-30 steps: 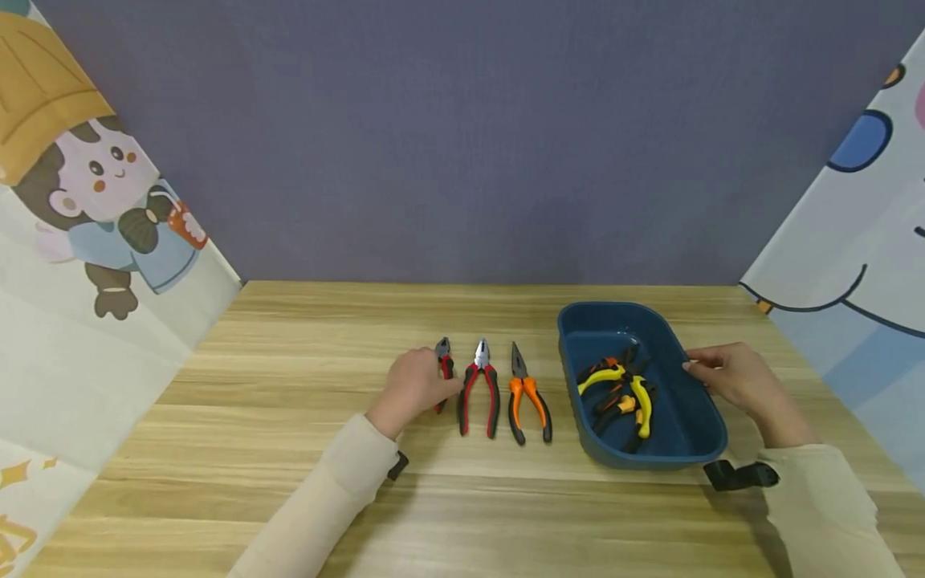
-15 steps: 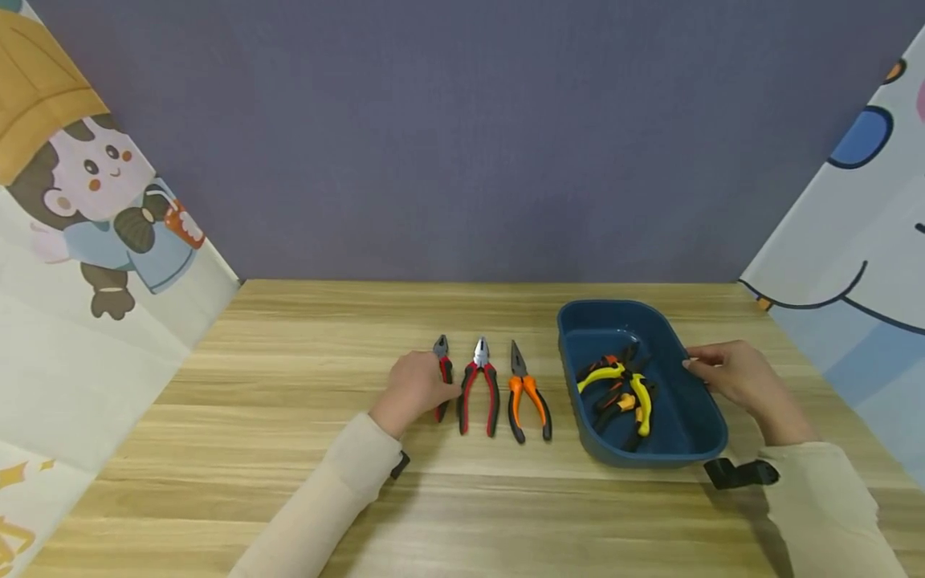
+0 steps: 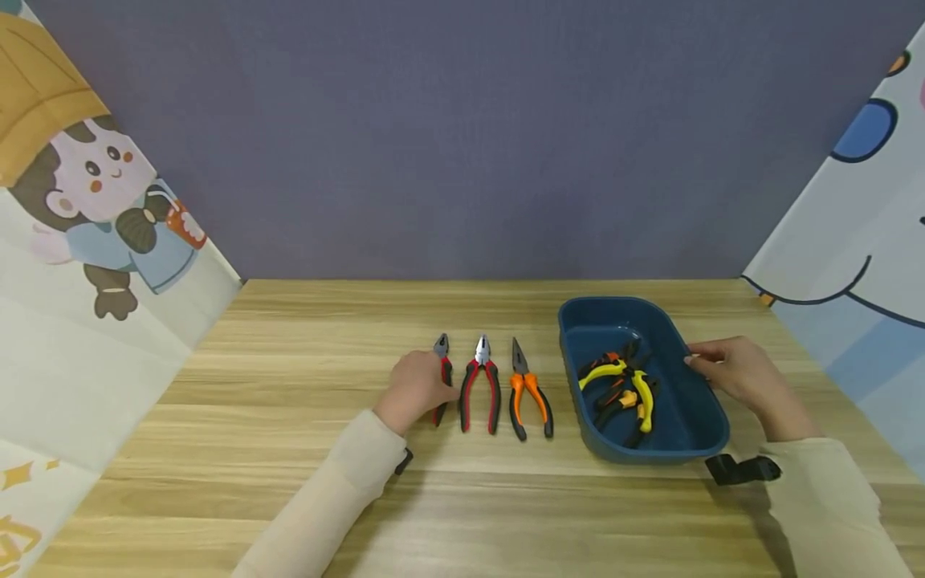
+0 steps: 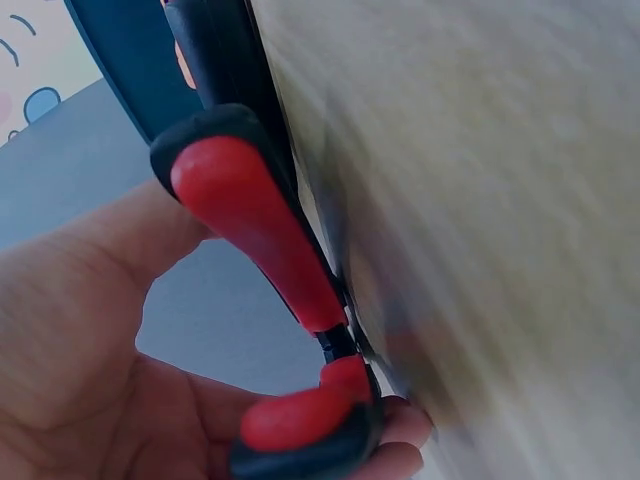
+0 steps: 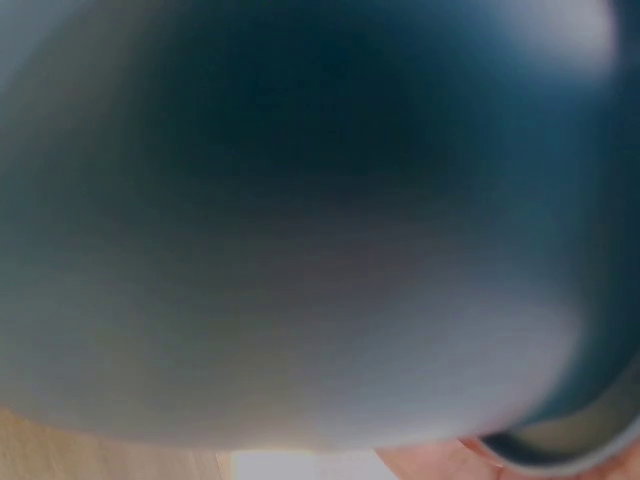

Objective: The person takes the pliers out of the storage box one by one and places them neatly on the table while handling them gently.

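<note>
My left hand (image 3: 415,388) grips a pair of red-and-black pliers (image 3: 446,371) lying on the table, partly covered by the hand. In the left wrist view, the red handles (image 4: 260,235) stand spread between thumb and fingers. To its right lie a second pair of red-and-black pliers (image 3: 472,385) and long-nose pliers with orange-and-black handles (image 3: 517,385), both jaws pointing away from me. My right hand (image 3: 737,381) pinches the right rim of a dark blue plastic bin (image 3: 679,433); the bin's blurred wall (image 5: 300,250) fills most of the right wrist view.
Inside the bin, several pliers with yellow (image 3: 643,401), orange and black handles lie in a heap toward its left side. The wood-grain table (image 3: 289,353) meets a grey-blue back panel (image 3: 470,160). Printed cartoon sheets (image 3: 108,209) flank both sides.
The pliers under my left hand have shifted slightly toward me. My right hand stays on the bin's rim, and the other tools keep their places.
</note>
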Tool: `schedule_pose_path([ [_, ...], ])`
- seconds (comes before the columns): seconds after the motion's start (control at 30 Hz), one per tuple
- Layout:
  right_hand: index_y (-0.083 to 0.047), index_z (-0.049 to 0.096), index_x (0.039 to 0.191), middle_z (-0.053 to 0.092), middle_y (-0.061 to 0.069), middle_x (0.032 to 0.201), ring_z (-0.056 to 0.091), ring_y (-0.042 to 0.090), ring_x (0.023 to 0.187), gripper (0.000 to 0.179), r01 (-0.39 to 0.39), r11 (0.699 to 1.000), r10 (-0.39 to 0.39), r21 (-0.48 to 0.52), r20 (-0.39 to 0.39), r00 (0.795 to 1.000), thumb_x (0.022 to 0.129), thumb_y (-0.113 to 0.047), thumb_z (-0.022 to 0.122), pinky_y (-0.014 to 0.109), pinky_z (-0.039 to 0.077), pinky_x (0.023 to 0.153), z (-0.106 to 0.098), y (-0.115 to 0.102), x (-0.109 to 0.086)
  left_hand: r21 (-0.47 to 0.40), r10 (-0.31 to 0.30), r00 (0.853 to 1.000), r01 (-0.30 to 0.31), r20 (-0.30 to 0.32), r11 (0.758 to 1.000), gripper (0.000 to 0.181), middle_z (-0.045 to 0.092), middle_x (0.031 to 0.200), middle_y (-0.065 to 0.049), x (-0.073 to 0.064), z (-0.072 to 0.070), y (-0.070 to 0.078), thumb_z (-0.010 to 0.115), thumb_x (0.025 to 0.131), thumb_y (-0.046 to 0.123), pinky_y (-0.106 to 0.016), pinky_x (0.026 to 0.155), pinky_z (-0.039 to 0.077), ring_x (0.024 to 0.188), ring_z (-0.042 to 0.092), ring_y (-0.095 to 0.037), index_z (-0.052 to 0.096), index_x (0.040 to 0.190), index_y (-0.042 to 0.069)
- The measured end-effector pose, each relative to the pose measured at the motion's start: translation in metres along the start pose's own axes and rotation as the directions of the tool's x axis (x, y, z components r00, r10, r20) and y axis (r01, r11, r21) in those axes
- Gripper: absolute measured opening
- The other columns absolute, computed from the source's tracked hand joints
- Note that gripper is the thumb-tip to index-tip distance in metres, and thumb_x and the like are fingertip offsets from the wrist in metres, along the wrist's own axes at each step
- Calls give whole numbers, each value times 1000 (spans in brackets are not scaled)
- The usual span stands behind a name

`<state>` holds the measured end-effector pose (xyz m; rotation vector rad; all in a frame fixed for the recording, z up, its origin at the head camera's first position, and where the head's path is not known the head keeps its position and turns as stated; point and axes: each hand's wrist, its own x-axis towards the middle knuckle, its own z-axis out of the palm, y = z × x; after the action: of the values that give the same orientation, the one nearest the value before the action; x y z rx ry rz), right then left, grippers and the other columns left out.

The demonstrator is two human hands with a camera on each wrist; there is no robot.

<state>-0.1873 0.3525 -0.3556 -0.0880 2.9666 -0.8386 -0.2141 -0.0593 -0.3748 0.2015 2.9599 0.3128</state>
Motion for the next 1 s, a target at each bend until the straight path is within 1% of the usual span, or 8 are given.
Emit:
schedule_pose_path([
  [0.23, 15, 53, 121, 56, 39, 109, 65, 21, 68, 40, -8, 1000, 8, 6, -5, 1000, 95, -15, 54, 36, 54, 59, -1, 1, 0, 53, -9, 1000, 9, 2, 999, 42, 54, 64, -1, 1, 0, 2, 80, 70, 39, -28, 51, 44, 62, 53, -16, 50, 56, 12],
  [0.3, 16, 53, 121, 56, 39, 109, 65, 21, 68, 40, -4, 1000, 4, 4, -10, 1000, 95, -14, 54, 36, 54, 59, -1, 1, 0, 65, -9, 1000, 9, 3, 998, 42, 55, 66, -2, 2, -1, 2, 80, 69, 39, -29, 53, 45, 64, 54, -17, 51, 57, 12],
  [0.5, 15, 53, 121, 57, 38, 109, 64, 20, 69, 40, 0, 1000, 0, -4, 1, 1000, 95, -15, 54, 35, 53, 59, -1, 0, 0, 71, -22, 1000, 21, 12, 997, 42, 58, 71, -4, 0, -4, 3, 80, 69, 40, -31, 60, 48, 71, 57, -19, 53, 57, 11],
  [0.63, 15, 54, 121, 58, 37, 108, 64, 19, 68, 39, 5, 1000, -5, -12, -2, 1000, 95, -14, 54, 34, 52, 58, 0, 0, 0, 53, -9, 999, 7, 31, 999, 42, 56, 68, -2, -1, -5, 0, 79, 71, 39, -30, 58, 46, 67, 54, -17, 52, 55, 12],
  [0.8, 15, 53, 122, 57, 37, 109, 63, 19, 68, 40, -1, 1000, 1, -11, 1, 1000, 95, -15, 54, 32, 51, 58, 0, 0, 0, 39, 16, 998, -18, 56, 999, 43, 52, 62, 1, -3, -8, -2, 80, 71, 39, -28, 52, 41, 62, 49, -16, 50, 52, 13],
  [0.9, 16, 53, 122, 56, 38, 110, 64, 20, 70, 40, -8, 1000, 8, -6, 2, 1000, 95, -14, 54, 34, 53, 59, 0, 1, 0, 38, 21, 998, -23, 61, 999, 42, 53, 61, 1, -3, -11, -2, 80, 70, 39, -29, 52, 40, 62, 50, -16, 52, 53, 13],
  [1.0, 16, 53, 121, 57, 38, 110, 64, 21, 70, 39, -8, 1000, 8, -3, -1, 1000, 95, -14, 54, 35, 53, 59, 0, 0, 0, 41, 23, 998, -26, 59, 999, 40, 54, 64, 0, -4, -15, -1, 81, 70, 39, -30, 54, 42, 64, 52, -17, 53, 57, 12],
])
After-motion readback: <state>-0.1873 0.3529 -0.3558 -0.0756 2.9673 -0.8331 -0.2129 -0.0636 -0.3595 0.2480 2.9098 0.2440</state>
